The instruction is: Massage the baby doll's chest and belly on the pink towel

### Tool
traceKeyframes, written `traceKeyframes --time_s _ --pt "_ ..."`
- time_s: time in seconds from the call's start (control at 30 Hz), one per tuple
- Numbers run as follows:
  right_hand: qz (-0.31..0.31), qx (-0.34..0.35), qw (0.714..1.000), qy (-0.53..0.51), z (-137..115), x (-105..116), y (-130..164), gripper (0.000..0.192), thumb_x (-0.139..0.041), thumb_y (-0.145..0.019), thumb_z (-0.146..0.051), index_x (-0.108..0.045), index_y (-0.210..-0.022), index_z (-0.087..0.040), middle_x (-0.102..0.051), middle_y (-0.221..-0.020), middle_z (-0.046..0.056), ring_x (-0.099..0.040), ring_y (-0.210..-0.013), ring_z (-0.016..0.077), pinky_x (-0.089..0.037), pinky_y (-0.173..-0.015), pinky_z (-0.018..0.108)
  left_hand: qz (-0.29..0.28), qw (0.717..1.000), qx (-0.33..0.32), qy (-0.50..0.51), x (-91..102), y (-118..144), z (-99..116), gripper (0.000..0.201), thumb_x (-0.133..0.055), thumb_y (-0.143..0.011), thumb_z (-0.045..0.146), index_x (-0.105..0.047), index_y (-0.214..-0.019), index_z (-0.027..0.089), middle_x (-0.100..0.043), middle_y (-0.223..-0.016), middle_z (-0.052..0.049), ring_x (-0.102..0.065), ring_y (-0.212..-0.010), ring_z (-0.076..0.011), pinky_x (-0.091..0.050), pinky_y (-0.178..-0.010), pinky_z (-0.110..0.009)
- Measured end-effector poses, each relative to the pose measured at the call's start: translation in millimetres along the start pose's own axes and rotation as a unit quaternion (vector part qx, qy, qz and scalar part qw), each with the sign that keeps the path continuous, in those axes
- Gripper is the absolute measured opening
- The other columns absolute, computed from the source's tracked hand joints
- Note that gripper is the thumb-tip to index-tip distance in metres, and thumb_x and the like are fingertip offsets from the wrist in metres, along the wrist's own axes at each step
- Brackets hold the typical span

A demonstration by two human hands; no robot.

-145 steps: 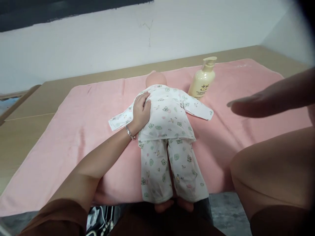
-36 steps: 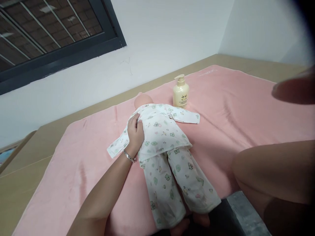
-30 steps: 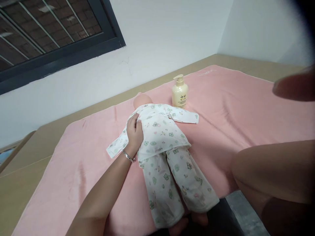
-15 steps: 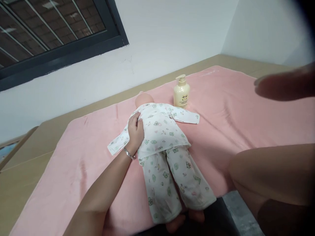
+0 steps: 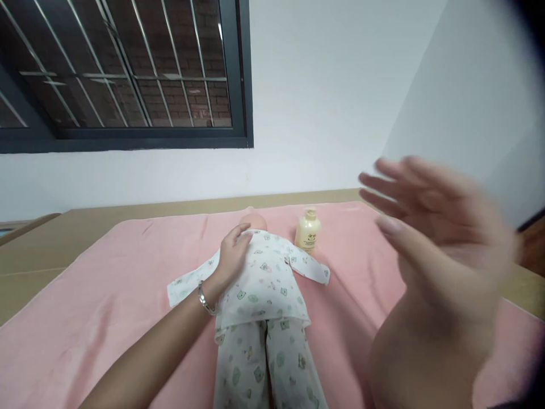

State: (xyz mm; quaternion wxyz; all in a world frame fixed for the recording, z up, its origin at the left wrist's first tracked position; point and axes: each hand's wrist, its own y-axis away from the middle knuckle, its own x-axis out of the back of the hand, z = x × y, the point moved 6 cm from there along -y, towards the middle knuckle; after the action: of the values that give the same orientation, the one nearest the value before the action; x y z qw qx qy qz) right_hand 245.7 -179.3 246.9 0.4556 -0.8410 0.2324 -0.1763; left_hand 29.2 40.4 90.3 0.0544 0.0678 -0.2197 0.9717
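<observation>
A baby doll (image 5: 268, 278) in white patterned pyjamas lies on a pink blanket (image 5: 136, 255), its round head (image 5: 254, 222) at the far end and its sleeves spread. My left hand (image 5: 233, 250), with a silver bracelet at the wrist, rests on the upper left of the doll's top, fingers stretched out. Raised close to the camera on the right is my right hand (image 5: 443, 227), blurred, with its fingers apart and nothing in it. Beyond the doll's right sleeve stands a pale yellow pump bottle (image 5: 307, 232).
The blanket covers a tan bed surface (image 5: 46, 241) that runs up to the white wall (image 5: 315, 113). A dark-framed window (image 5: 243, 74) with metal bars is set into that wall at the upper left.
The camera has levelled and tilted up, showing more window. My right hand has come further into view at the right. My left hand stays on the doll, now nearer its shoulder.
</observation>
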Motion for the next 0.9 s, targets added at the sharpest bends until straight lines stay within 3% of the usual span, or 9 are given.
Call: traceKeyframes --time_s 0.07,0.13,0.2,0.27,0.37,0.53,0.67,0.77,0.9 --pt "-0.025 -0.025 0.998 0.049 30 -12 -10 0.044 -0.059 -0.086 -0.021 -0.057 -0.129 -0.027 -0.059 -0.131 0.004 -0.054 -0.122 0.0267 -0.043 -0.106 0.05 -0.034 0.98 0.085 0.177 -27.6 -10 11 0.027 -0.058 -0.081 0.033 -0.069 -0.1 0.017 -0.066 -0.122 -0.011 -0.057 -0.12 -0.0259 -0.04 -0.107 -0.039" --pt "-0.068 -0.073 0.985 0.137 68 -24 -15 0.048 -0.055 -0.087 -0.021 -0.053 -0.134 -0.023 -0.056 -0.135 0.006 -0.052 -0.125 0.0284 -0.04 -0.108 0.052 -0.102 0.912 0.224 0.329 -65.9 -16 16 0.038 -0.05 -0.087 0.041 -0.066 -0.106 0.013 -0.063 -0.124 -0.017 -0.06 -0.116 -0.0254 -0.044 -0.104 -0.038" --pt "-0.139 -0.131 0.961 0.201 105 -38 -15 0.053 -0.05 -0.086 -0.019 -0.047 -0.139 -0.017 -0.054 -0.137 0.011 -0.05 -0.127 0.0303 -0.038 -0.109 0.053 -0.15 0.843 0.317 0.408 -98.1 -20 25 0.051 -0.04 -0.091 0.046 -0.058 -0.119 0.008 -0.057 -0.131 -0.022 -0.059 -0.119 -0.0258 -0.048 -0.1 -0.036" --pt "-0.205 -0.172 0.935 0.232 133 -52 -11 0.056 -0.045 -0.087 -0.017 -0.042 -0.143 -0.012 -0.049 -0.142 0.014 -0.044 -0.132 0.0295 -0.035 -0.111 0.05 -0.158 0.809 0.353 0.444 -117.8 -26 32 0.059 -0.035 -0.093 0.047 -0.047 -0.132 0.005 -0.048 -0.139 -0.025 -0.054 -0.125 -0.026 -0.05 -0.097 -0.034" --pt "-0.244 -0.187 0.915 0.259 164 -67 -5 0.059 -0.038 -0.085 -0.011 -0.039 -0.144 -0.01 -0.035 -0.151 0.013 -0.027 -0.142 0.0254 -0.025 -0.117 0.045 -0.135 0.793 0.37 0.465 -131.8 -33 36 0.066 -0.033 -0.094 0.047 -0.032 -0.143 0.003 -0.038 -0.147 -0.026 -0.047 -0.132 -0.0266 -0.052 -0.093 -0.032" --pt "-0.299 -0.177 0.874 0.339 204 -87 4 0.063 -0.038 -0.081 -0.004 -0.037 -0.144 -0.005 -0.032 -0.152 0.016 -0.025 -0.143 0.0233 -0.027 -0.116 0.039 -0.135 0.761 0.396 0.495 -141.1 -32 38 0.07 -0.029 -0.095 0.047 -0.022 -0.147 0.0 -0.034 -0.149 -0.027 -0.045 -0.133 -0.0279 -0.053 -0.092 -0.033" --pt "-0.303 -0.174 0.854 0.386 211 -93 5 0.055 -0.039 -0.082 -0.004 -0.048 -0.136 -0.005 -0.043 -0.146 0.017 -0.032 -0.14 0.0229 -0.028 -0.113 0.034 -0.139 0.75 0.413 0.498 -136.9 -23 37 0.071 -0.033 -0.094 0.046 -0.024 -0.146 -0.002 -0.038 -0.145 -0.028 -0.048 -0.13 -0.0264 -0.053 -0.091 -0.031" --pt "-0.278 -0.193 0.841 0.422 204 -93 0 0.048 -0.036 -0.087 -0.009 -0.052 -0.132 -0.009 -0.052 -0.138 0.016 -0.046 -0.13 0.0245 -0.032 -0.108 0.037 -0.149 0.744 0.423 0.494 -123.2 -12 33 0.071 -0.036 -0.093 0.047 -0.027 -0.144 -0.002 -0.039 -0.145 -0.028 -0.047 -0.131 -0.027 -0.052 -0.092 -0.031" --pt "-0.251 -0.226 0.822 0.459 189 -103 -5 0.039 -0.034 -0.09 -0.015 -0.061 -0.118 -0.01 -0.064 -0.118 0.018 -0.06 -0.109 0.0289 -0.038 -0.1 0.043 -0.169 0.728 0.452 0.487 -87.7 8 25 0.066 -0.038 -0.092 0.041 -0.03 -0.142 -0.001 -0.04 -0.145 -0.026 -0.045 -0.132 -0.0286 -0.05 -0.095 -0.033"
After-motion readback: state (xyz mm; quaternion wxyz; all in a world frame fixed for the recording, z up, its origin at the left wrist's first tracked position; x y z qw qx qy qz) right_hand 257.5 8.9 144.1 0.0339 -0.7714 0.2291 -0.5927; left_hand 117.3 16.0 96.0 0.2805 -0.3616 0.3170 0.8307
